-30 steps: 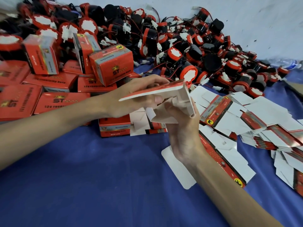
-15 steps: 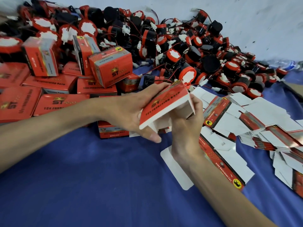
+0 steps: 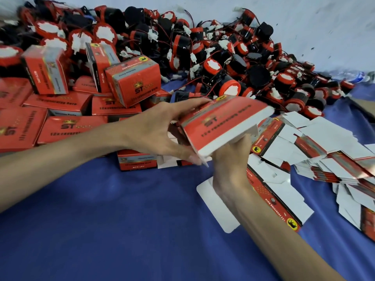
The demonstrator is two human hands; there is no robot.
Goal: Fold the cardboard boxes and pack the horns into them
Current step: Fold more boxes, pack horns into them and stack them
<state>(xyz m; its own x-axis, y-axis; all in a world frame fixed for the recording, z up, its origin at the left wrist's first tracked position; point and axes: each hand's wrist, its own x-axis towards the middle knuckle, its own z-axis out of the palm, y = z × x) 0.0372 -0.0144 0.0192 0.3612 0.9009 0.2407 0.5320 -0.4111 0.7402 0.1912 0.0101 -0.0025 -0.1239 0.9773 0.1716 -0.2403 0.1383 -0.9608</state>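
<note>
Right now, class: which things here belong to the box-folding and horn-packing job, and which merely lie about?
Belonging:
- box being folded, held by left hand and right hand
- horns
- flat blanks
- finished boxes

Lying about:
- blue cloth
- plastic bottle

1 head-worn camera looks forward and steeply down over a blue-covered desk (image 3: 101, 230), close enough that both forearms enter from the near edge. The left hand (image 3: 160, 130) and right hand (image 3: 231, 159) sit near the frame's centre. The wide lens bends the far wall (image 3: 324, 27) and reaches the horn pile (image 3: 223, 57) at the far side.
</note>
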